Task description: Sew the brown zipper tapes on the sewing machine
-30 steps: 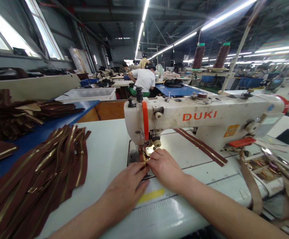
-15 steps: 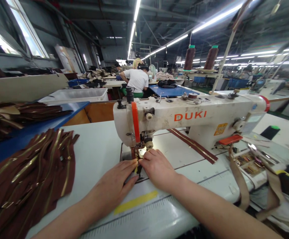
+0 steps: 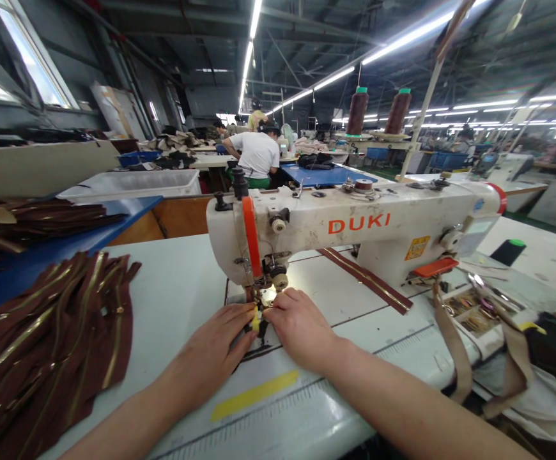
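Observation:
Both my hands are at the needle area of a white sewing machine (image 3: 301,223) marked DUKI. My left hand (image 3: 218,345) has its fingertips pressed beside the presser foot, next to a small yellow piece (image 3: 255,318). Close on its right, my right hand (image 3: 301,326) has its fingers curled together near the needle plate. What either hand pinches is hidden by the fingers. Behind the needle area, a brown zipper strip (image 3: 367,279) with gold teeth lies under the machine's arm. A pile of similar zipper strips (image 3: 62,338) covers the left of the table.
Yellow tape (image 3: 254,396) and a printed ruler run along the table's front. At right are a tray of small parts (image 3: 479,313), beige straps and a black thread cone (image 3: 509,253). Two brown thread cones (image 3: 357,112) stand behind. A person in a white shirt (image 3: 257,154) sits farther back.
The whole view has shifted slightly, so the machine appears a little farther left. Both hands remain at the needle area, and more of the yellow piece shows between them.

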Available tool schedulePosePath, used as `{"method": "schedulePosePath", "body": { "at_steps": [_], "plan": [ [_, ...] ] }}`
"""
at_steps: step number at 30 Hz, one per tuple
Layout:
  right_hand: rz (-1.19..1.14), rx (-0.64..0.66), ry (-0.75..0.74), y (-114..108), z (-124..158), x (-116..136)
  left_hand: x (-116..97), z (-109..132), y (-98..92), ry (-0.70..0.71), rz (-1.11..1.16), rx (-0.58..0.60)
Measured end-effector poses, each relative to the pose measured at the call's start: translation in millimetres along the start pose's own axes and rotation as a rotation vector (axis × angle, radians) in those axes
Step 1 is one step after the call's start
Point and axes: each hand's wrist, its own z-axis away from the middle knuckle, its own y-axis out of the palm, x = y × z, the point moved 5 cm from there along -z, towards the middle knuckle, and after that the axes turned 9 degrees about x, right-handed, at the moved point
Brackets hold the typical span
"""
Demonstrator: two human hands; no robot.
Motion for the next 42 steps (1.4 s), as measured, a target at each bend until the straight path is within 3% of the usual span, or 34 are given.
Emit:
{"method": "schedulePosePath", "body": {
  "at_steps": [19,24,27,30,34,38,42],
  "plan": [
    [-0.054,-0.009,0.028,-4,3,-1,2,-4,-1.5,-0.021,-0.036,0.017],
    [-0.108,-0.042,0.037,-9,4,2,-16,28,-18.2,-0.012,-0.120,-0.003],
    [-0.131,-0.060,0.032,-11,5,4,-35,57,-31.7,0.029,-0.103,-0.004],
    [-0.130,-0.068,0.019,-12,7,7,-46,70,-39.0,0.053,-0.049,0.024],
    [-0.092,-0.075,0.002,-14,10,13,-35,50,-37.8,0.020,-0.072,0.038],
    [-0.070,-0.095,-0.010,-16,20,19,-29,15,-30.2,0.089,-0.155,0.243],
    [-0.152,-0.124,-0.018,-18,42,25,-36,3,-38.6,0.133,-0.124,0.317]
  ]
}}
